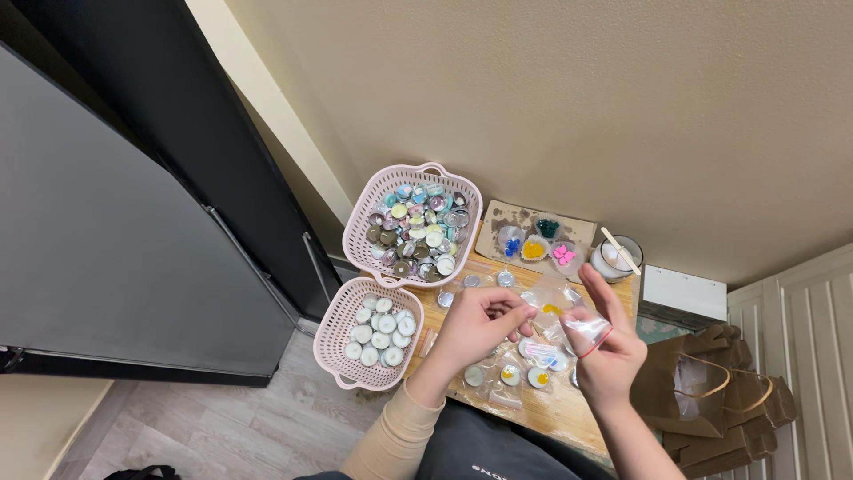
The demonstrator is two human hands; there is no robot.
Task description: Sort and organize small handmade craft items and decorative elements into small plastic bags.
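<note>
My left hand (pixel 477 322) and my right hand (pixel 604 351) are up over the little wooden table (pixel 569 413), and between them I hold a small clear plastic bag (pixel 569 313). My left fingers are curled in and pinch the bag's edge at its nine o'clock side. My right hand pinches the bag at its three o'clock side, with two fingers sticking up straight, and a thin red band (pixel 597 343) goes around that hand. Something small and yellow shows through the bag, but I cannot tell what it is. Below my hands, at about six o'clock, a few small round candles (pixel 511 375) lie on the table with more clear bags. At nine o'clock from my left hand is a pink basket (pixel 342 331) with white candles in it. At eleven o'clock is a bigger pink basket (pixel 364 206) full of candles in many colours. At twelve o'clock sits a brown tray (pixel 506 216) with little cups of blue, yellow, pink and green bits. Just beside the tray, at one o'clock, is a white jar (pixel 613 258) with a flat stick (pixel 620 251) on top. Brown paper bags (pixel 702 391) stand at three o'clock.
</note>
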